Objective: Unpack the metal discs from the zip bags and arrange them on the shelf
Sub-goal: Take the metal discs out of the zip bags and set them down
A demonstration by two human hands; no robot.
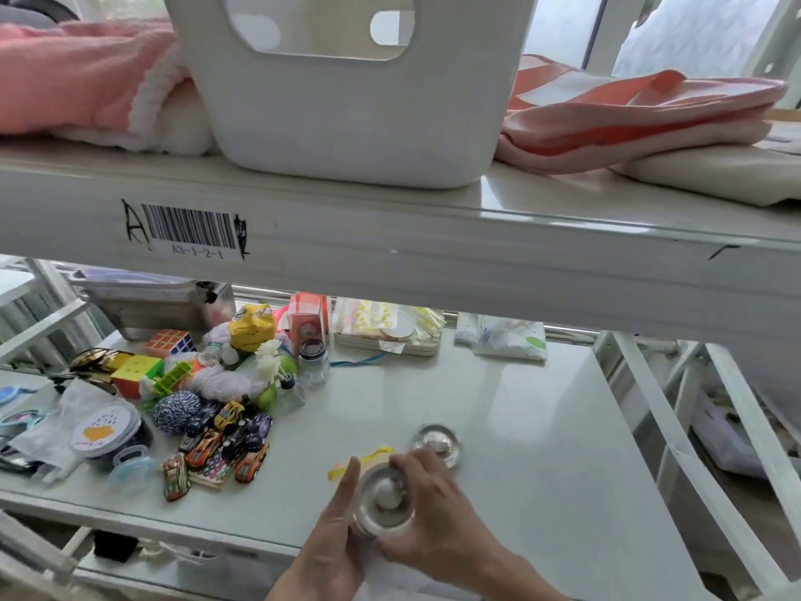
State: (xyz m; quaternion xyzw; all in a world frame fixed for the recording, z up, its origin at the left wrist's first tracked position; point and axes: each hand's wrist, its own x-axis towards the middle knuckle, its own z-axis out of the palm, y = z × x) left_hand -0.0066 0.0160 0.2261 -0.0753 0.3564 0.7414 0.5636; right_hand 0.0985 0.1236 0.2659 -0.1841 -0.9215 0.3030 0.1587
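Observation:
A shiny metal disc [437, 442] with a raised centre lies flat on the white shelf [520, 427]. Just in front of it I hold a second metal disc [383, 496] between both hands, seemingly still inside a clear zip bag whose yellow strip [364, 461] sticks out behind it. My left hand [336, 527] grips the disc's left side with fingers pointing up. My right hand [433, 514] wraps over its right edge. A stack of further zip bags [390, 327] with yellow seals lies on a tray at the back of the shelf.
Toy cars [221, 448], puzzle cubes [169, 342], a small jar [313, 362] and other clutter fill the shelf's left half. The upper shelf beam [390, 249] carries a white basket [346, 101] and pink fabrics. Metal frame bars [715, 427] stand right.

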